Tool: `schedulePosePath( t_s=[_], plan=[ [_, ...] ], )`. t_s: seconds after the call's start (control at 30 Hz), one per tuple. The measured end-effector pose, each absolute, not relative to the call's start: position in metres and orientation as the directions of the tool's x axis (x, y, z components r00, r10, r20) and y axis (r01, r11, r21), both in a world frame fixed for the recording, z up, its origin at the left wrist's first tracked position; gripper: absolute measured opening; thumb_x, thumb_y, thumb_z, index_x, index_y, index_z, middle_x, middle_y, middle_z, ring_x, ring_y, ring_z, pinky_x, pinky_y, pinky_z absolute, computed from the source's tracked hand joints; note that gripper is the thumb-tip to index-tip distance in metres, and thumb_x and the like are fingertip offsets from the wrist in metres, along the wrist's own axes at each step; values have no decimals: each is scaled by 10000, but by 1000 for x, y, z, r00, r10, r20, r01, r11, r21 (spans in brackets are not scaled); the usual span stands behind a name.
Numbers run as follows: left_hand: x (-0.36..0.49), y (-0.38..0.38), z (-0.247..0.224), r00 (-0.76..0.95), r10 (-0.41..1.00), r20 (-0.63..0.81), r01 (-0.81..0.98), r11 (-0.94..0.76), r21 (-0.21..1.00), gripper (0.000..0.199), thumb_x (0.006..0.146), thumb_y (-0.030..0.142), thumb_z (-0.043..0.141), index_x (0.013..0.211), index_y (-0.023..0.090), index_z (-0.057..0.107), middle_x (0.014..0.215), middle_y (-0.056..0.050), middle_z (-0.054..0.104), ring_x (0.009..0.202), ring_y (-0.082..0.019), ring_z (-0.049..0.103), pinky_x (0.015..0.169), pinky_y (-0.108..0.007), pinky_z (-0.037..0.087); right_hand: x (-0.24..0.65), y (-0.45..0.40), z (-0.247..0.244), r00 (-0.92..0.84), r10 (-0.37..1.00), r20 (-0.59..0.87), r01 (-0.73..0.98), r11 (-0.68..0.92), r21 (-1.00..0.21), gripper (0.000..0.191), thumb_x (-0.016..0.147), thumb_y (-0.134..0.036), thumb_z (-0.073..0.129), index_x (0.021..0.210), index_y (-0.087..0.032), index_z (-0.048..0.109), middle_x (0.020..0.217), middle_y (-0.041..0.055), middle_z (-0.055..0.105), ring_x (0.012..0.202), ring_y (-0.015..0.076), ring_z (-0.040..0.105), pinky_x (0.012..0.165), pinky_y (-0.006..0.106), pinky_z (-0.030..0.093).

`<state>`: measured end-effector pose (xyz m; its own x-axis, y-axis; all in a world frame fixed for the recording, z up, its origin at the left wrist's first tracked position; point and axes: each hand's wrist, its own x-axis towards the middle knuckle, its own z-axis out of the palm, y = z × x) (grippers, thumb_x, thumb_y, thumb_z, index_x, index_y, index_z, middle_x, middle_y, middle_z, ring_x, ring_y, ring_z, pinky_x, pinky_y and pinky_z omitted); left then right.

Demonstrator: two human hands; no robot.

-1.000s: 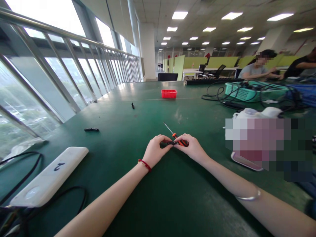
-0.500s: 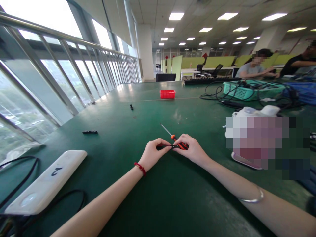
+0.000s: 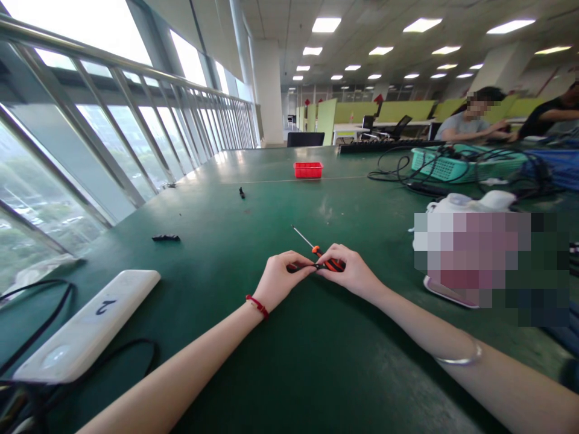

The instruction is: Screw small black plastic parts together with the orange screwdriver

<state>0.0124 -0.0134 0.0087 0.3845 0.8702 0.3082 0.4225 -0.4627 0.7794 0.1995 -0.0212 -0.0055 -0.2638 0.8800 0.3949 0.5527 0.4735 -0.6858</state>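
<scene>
Above the green table (image 3: 280,361), both of my hands meet at a small black part (image 3: 318,266), mostly covered by fingertips. My left hand (image 3: 281,274) is closed, thumb and index finger pinching the part's left side. From the other side, my right hand (image 3: 355,272) pinches it too. A screwdriver (image 3: 333,264) with an orange and black handle shows through the gap between my right thumb and fingers, its thin metal shaft pointing away to the left. Whether it rests on the table or against the hand I cannot tell.
Two small black pieces, one (image 3: 166,238) nearer and one (image 3: 242,192) farther, lie left. A red tray (image 3: 308,170) stands ahead. At left is a white power strip (image 3: 93,325) with cables. A teal basket (image 3: 446,166), cables and a partly blurred pinkish-white object (image 3: 470,250) occupy the right. Two people sit beyond.
The view has shifted very slightly. Both hands keep their pinch on the small black part, with only a tiny movement at the fingertips.
</scene>
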Motion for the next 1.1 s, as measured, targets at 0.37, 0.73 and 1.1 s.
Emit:
schedulePosePath(
  t_s=[0.37,0.73,1.1],
  plan=[
    [12,-15,8,366,906,213,380,-354,854,199,720,311,657,838,160,710,822,-35,719,744,-163,654,728,-266,519,200,-21,-6,-303,876,376,543,483,-687,81,714,-239,668,787,-205,656,816,22,568,826,169,533,783,334,408],
    [11,-18,9,461,789,406,528,-612,589,153,787,238,601,895,195,700,865,-34,704,782,-162,627,742,-290,502,201,-21,-7,-315,868,385,549,497,-672,67,709,-240,668,765,-212,643,811,18,567,821,168,533,780,332,415],
    [10,-21,8,603,611,513,593,-773,224,205,864,220,480,953,166,657,856,-50,673,805,-165,572,715,-285,481,201,-19,-9,-323,862,392,541,508,-670,79,704,-242,669,766,-201,641,807,19,572,812,165,535,770,324,415]
  ],
)
